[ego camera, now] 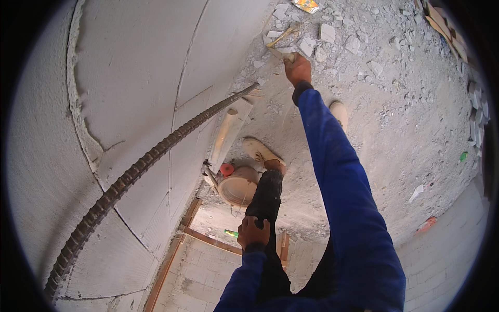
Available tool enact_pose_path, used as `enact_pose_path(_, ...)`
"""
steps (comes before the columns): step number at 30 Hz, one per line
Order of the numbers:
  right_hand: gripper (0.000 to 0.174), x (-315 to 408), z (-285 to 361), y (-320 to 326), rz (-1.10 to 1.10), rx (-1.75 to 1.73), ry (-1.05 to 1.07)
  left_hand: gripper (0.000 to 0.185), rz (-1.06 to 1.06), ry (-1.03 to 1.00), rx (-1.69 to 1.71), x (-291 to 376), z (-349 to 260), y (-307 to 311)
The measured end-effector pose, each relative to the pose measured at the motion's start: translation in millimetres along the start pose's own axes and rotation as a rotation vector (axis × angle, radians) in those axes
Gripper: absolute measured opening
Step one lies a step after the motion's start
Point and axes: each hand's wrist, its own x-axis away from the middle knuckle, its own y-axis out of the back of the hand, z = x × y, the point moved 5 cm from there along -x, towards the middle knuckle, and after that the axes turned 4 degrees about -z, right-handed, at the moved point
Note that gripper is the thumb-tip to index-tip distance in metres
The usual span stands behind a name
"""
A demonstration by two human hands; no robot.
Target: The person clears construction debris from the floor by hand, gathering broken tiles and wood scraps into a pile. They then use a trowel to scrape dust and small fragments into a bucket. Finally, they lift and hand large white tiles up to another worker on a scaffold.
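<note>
My right hand (298,69) reaches down to the rubble by the wall's foot, gripping the pale handle of a trowel-like hand tool (277,52). The tool's flat blade points left, and its tip is hard to tell from the debris. Just beyond the blade lies a thin yellowish stick (281,37). Broken pale wall chunks (307,46) surround the tool. My left hand (253,233) rests on my bent left knee, fingers spread and holding nothing.
A ribbed steel bar (150,156) slants across the plastered wall (132,70). Near my left foot stand a dusty bucket (238,192), a red round object (226,169) and a wooden rod (223,132). Rubble (405,46) covers the floor; boards (446,31) lie far right.
</note>
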Motion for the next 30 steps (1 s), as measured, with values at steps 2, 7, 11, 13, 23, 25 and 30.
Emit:
enact_pose_path(2, 0.023, -43.1, -20.9, 43.7, -0.051, 0.035, -0.012, 0.039, 0.041, 0.016, 0.0, 19.3, -14.2, -14.0)
enact_pose_path(7, 0.023, -97.9, -53.2, 155.7, -0.341, -0.276, -0.16, 0.041, 0.015, 0.066, -0.017, 46.7, -35.1, -50.1)
enact_pose_path(11, 0.023, -75.1, -37.0, 148.1, -0.149, -0.355, -0.137, 0.044, 0.017, 0.082, -0.069, 54.5, -45.6, -65.1)
enact_pose_path(13, 0.024, -59.3, -20.0, 102.4, 0.048, -0.41, -0.102, 0.045, 0.045, 0.109, -0.041, 56.4, -50.4, -68.0)
enact_pose_path(23, 0.022, -180.8, -12.3, 59.3, -0.045, -0.421, -0.078, 0.044, 0.082, 0.191, 0.01, 61.3, -56.1, -76.6)
enact_pose_path(25, 0.017, -212.1, -8.9, 115.3, -0.337, -0.043, 0.098, 0.044, 0.091, 0.193, 0.02, 61.8, -55.4, -80.7)
enact_pose_path(30, 0.025, -194.6, -13.5, 189.8, -0.101, -0.346, -0.068, 0.044, 0.06, 0.169, 0.017, 59.0, -54.2, -79.7)
